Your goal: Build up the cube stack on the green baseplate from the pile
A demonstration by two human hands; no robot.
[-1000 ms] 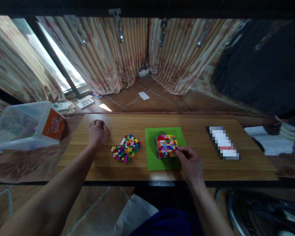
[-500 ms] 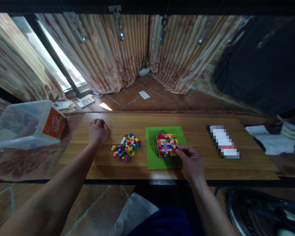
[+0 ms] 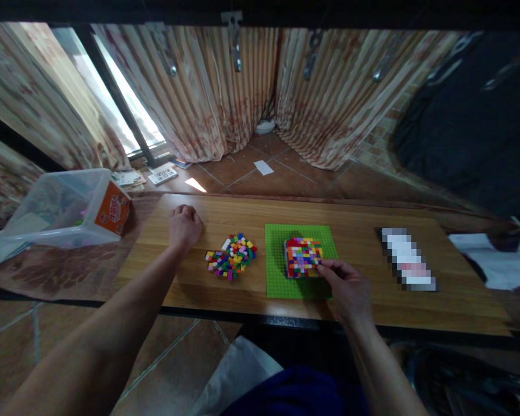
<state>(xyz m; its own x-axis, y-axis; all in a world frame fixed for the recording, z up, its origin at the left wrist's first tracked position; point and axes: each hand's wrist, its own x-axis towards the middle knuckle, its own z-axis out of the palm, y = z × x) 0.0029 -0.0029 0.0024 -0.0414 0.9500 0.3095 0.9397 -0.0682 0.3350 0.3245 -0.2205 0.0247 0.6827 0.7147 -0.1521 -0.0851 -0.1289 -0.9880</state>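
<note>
Right hand at near right corner of brick block; left hand idle on table.

Nearest: right hand (image 3: 349,286), fingers (image 3: 329,266) pinched against the near right edge of the multicoloured block of small plastic bricks (image 3: 302,256); whether a single brick sits between them cannot be told. Block stands on the square green studded baseplate (image 3: 277,277), mid-table. Just left of the plate: loose heap of small mixed-colour bricks (image 3: 231,257), apart from both hands. Further left and farther: left hand (image 3: 184,225), fingers curled into a loose fist, holding nothing, resting on the light wooden table (image 3: 364,228). Judgement: work at the corner goes best with a light downward press square to the studs, the plate kept from sliding.
</note>
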